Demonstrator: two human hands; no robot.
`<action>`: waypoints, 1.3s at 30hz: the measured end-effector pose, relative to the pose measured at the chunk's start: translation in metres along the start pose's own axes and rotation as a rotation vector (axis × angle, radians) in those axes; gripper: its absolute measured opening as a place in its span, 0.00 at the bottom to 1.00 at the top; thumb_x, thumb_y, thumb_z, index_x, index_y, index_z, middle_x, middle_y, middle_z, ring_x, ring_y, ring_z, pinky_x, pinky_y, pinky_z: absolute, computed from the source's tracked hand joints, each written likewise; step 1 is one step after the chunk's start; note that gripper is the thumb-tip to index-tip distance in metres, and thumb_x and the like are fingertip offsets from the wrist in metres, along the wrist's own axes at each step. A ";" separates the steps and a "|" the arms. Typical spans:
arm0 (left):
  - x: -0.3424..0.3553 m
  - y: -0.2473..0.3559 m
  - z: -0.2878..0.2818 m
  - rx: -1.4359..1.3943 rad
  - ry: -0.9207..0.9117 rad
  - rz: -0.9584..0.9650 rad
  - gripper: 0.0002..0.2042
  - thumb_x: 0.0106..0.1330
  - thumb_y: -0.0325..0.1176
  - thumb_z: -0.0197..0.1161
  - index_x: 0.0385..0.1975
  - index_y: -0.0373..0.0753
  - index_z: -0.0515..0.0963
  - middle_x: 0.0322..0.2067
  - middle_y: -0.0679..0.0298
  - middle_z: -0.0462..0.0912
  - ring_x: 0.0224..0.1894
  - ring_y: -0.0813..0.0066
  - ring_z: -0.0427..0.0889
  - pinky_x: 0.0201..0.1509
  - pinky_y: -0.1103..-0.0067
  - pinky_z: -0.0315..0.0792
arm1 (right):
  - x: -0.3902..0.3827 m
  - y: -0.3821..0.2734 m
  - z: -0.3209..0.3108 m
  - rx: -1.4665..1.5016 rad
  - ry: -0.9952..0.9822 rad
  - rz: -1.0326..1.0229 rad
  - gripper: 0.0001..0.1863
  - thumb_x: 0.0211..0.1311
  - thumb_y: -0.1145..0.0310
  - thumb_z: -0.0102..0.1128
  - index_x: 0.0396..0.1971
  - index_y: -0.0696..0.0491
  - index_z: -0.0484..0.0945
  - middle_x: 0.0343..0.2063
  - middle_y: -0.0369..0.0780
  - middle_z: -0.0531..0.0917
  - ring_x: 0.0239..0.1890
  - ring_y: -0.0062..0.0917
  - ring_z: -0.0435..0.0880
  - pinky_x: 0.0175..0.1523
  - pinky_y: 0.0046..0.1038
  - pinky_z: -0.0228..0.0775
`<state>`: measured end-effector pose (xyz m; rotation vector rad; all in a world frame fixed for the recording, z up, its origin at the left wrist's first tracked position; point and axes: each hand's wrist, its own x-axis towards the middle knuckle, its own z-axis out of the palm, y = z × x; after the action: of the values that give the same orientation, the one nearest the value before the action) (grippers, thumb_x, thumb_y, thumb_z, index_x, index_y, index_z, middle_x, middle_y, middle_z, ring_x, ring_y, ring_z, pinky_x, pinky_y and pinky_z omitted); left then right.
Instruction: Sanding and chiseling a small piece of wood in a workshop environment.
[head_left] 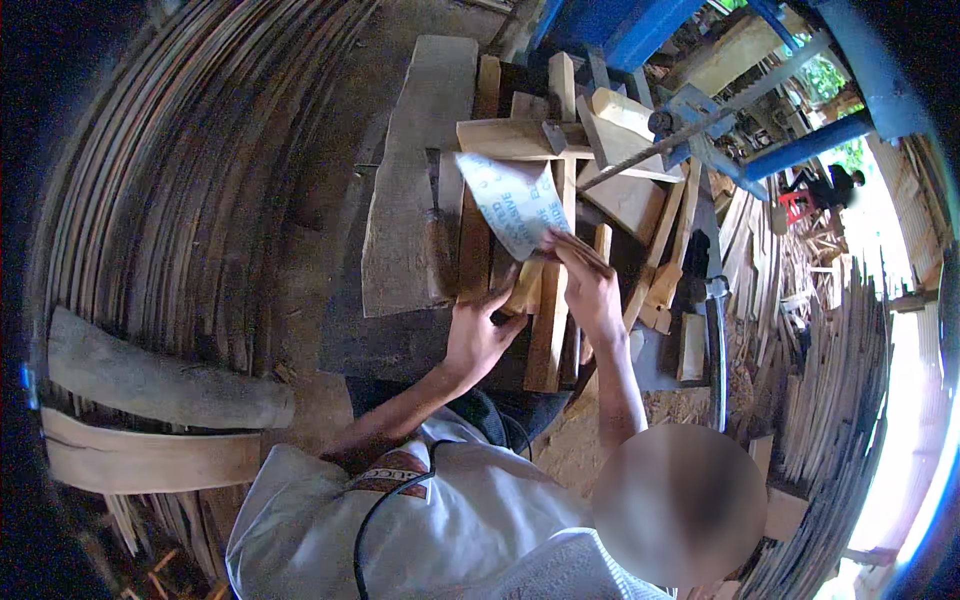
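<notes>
Right hand (590,285) pinched a sandpaper sheet (515,205), left hand (478,335) gripped a wood block (524,288), over stacked planks (545,340).

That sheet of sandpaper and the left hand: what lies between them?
In the head view, a short pale wood piece runs from the left hand up toward the sandpaper sheet, pinched by the right hand.

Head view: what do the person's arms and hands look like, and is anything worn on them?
Both forearms are bare, and the left hand and right hand wear no gloves. No watch or ring shows. Short white shirt sleeves end above the elbows; a thin black cable crosses the shirt.
</notes>
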<state>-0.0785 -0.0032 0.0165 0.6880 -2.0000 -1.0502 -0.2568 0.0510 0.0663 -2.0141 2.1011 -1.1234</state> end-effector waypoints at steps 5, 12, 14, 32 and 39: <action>-0.005 -0.001 -0.001 0.088 0.031 0.071 0.33 0.52 0.30 0.73 0.61 0.32 0.71 0.49 0.45 0.81 0.50 0.50 0.83 0.56 0.66 0.76 | -0.008 0.004 0.000 -0.066 0.044 0.000 0.26 0.45 0.92 0.48 0.46 0.59 0.80 0.50 0.48 0.82 0.57 0.41 0.79 0.64 0.36 0.71; -0.024 0.031 -0.059 0.160 0.000 0.228 0.35 0.56 0.32 0.73 0.65 0.33 0.66 0.58 0.46 0.76 0.63 0.53 0.74 0.62 0.66 0.74 | -0.017 -0.028 -0.036 -0.124 0.189 -0.110 0.22 0.44 0.88 0.56 0.42 0.57 0.81 0.49 0.43 0.84 0.56 0.40 0.81 0.64 0.40 0.70; -0.018 0.033 -0.074 0.212 0.077 0.350 0.37 0.54 0.30 0.75 0.65 0.33 0.66 0.63 0.47 0.70 0.66 0.47 0.68 0.67 0.58 0.67 | -0.021 -0.040 -0.042 -0.087 0.093 -0.143 0.23 0.43 0.86 0.57 0.43 0.55 0.81 0.49 0.41 0.83 0.57 0.38 0.80 0.64 0.42 0.70; 0.041 0.009 -0.073 0.384 -0.103 0.272 0.02 0.60 0.28 0.68 0.27 0.39 0.82 0.21 0.54 0.80 0.24 0.57 0.83 0.27 0.70 0.76 | -0.059 -0.079 0.077 0.126 0.446 0.436 0.35 0.55 0.69 0.72 0.62 0.63 0.68 0.59 0.53 0.75 0.62 0.43 0.74 0.65 0.36 0.67; 0.047 0.002 -0.056 0.352 -0.396 0.379 0.04 0.60 0.29 0.67 0.33 0.39 0.83 0.26 0.57 0.84 0.28 0.58 0.84 0.33 0.67 0.78 | -0.063 -0.072 0.090 0.118 0.510 0.497 0.30 0.51 0.80 0.68 0.58 0.61 0.74 0.58 0.51 0.76 0.64 0.44 0.72 0.67 0.37 0.65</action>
<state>-0.0596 -0.0611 0.0568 0.2607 -2.5686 -0.6461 -0.1417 0.0702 0.0073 -1.1223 2.4682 -1.7137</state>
